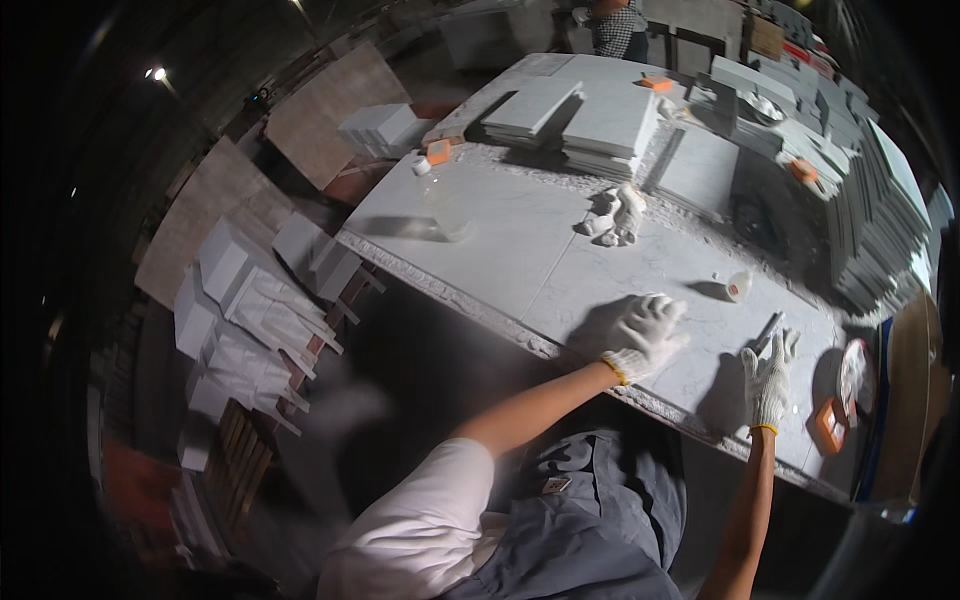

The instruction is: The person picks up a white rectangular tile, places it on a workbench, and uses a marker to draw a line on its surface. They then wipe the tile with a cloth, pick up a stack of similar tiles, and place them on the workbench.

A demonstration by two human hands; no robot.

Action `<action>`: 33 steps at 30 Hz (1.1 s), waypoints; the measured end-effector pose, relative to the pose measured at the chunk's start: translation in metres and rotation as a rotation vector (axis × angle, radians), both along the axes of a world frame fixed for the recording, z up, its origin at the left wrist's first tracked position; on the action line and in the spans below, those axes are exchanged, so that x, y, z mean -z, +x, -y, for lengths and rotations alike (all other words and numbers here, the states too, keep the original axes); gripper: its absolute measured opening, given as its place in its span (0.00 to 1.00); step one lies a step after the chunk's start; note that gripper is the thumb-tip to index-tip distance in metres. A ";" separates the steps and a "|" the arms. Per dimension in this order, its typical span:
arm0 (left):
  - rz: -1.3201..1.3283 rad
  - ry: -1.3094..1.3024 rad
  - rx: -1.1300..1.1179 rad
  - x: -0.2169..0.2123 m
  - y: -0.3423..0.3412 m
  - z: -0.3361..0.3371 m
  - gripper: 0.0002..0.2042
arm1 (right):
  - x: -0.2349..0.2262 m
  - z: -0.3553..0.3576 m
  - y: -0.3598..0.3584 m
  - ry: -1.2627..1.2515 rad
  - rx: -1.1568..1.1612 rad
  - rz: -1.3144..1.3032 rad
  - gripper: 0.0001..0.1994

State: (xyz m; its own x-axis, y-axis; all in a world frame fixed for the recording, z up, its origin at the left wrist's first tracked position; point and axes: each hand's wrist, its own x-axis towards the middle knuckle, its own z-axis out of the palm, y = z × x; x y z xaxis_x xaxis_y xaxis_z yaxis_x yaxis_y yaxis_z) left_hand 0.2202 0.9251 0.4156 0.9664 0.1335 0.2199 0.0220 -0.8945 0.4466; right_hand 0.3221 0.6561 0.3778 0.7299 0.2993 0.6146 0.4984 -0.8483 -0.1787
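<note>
My left hand (pixel 648 335), in a white knit glove with a yellow cuff, lies on the pale marbled slab (pixel 500 240) near its front edge, with its fingers stretched out and nothing seen in them. Farther right, my right hand (pixel 770 387), gloved alike, reaches over the slab with thumb and fingers apart. A slim grey tool (pixel 772 328) sits in the gap between that thumb and the fingers; its near end is hidden and its kind is unclear. A small whitish roll or cup (pixel 738 287) lies beyond the hands. A crumpled white cloth or glove bundle (pixel 615 215) rests farther back.
A clear bottle (pixel 452 218) and an orange block (pixel 438 151) are at the table's left. Stacked tiles stand at the back (pixel 608 128) and right (pixel 880 220). An orange-handled tape dispenser (pixel 830 425) lies at the right edge. Another person (pixel 618 28) stands beyond the table.
</note>
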 end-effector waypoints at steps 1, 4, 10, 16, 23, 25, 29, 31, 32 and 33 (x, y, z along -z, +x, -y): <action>-0.076 -0.020 0.011 -0.003 0.010 0.004 0.29 | 0.001 -0.002 0.007 -0.095 0.072 -0.123 0.31; -0.037 0.008 0.030 -0.002 0.035 0.016 0.37 | -0.002 0.000 0.018 0.158 0.100 -0.723 0.29; 0.031 0.034 0.024 -0.002 0.075 0.018 0.43 | -0.013 0.040 0.020 0.058 0.252 -0.643 0.22; -0.130 -0.031 0.113 -0.013 0.103 0.014 0.39 | 0.005 0.102 0.006 -0.069 0.359 -0.293 0.22; -0.225 -0.029 0.053 -0.013 0.147 0.021 0.51 | 0.006 0.096 -0.019 0.117 0.470 -0.352 0.27; -0.236 -0.109 0.071 -0.013 0.157 0.020 0.49 | 0.001 0.089 -0.022 0.153 0.453 -0.240 0.27; -0.182 -0.078 0.172 -0.010 0.173 0.024 0.38 | -0.003 0.086 -0.024 0.196 0.435 -0.186 0.26; -0.236 -0.101 0.185 -0.011 0.179 0.032 0.36 | -0.004 0.087 -0.024 0.201 0.427 -0.197 0.25; -0.246 -0.182 0.190 -0.011 0.179 0.040 0.35 | -0.004 0.088 -0.024 0.204 0.424 -0.204 0.25; -0.241 -0.263 0.189 -0.012 0.179 0.050 0.35 | -0.004 0.088 -0.024 0.205 0.421 -0.221 0.25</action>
State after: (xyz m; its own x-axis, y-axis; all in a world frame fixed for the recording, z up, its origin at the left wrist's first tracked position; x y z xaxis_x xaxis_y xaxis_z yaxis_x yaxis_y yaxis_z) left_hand 0.3987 0.8753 0.4273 0.9990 -0.0298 -0.0341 0.0003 -0.7487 0.6629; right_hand 0.2986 0.5678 0.3817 0.8803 -0.1584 0.4472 0.0533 -0.9037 -0.4249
